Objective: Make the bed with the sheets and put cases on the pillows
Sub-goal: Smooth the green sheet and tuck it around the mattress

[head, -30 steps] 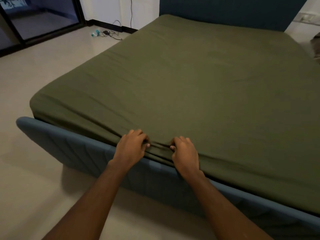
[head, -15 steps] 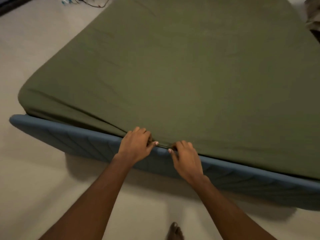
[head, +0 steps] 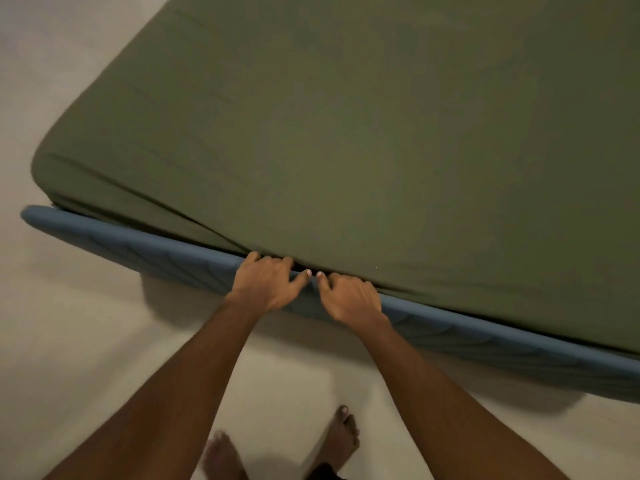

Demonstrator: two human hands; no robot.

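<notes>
Head view is showing you working on the fitted-sheet step: the green sheet (head: 346, 133) is lying over the whole mattress, and you are tucking its hem down between mattress and blue frame (head: 138, 242) along the bed's near edge. No pillows or cases are showing, so most of the task is probably waiting.

Your left hand (head: 268, 284) is clenching the hem, its fingers curling over the mattress edge with their tips going out of sight in the gap. Your right hand (head: 351, 299) is doing the same just beside it, knuckles bent, gripping the cloth where it is meeting the frame. Both thumbs are lying out along the frame's top, tips almost touching.

Toward the bed's near left corner the sheet is bunching in long folds, and a dark slit is showing above the frame there. Next, you are likely needing to press the cloth deeper here, then slide both hands apart along the near edge, pulling the slack toward that corner so the folds are flattening. Your bare feet (head: 343, 434) are standing on the pale floor (head: 69, 341) close to the frame.
</notes>
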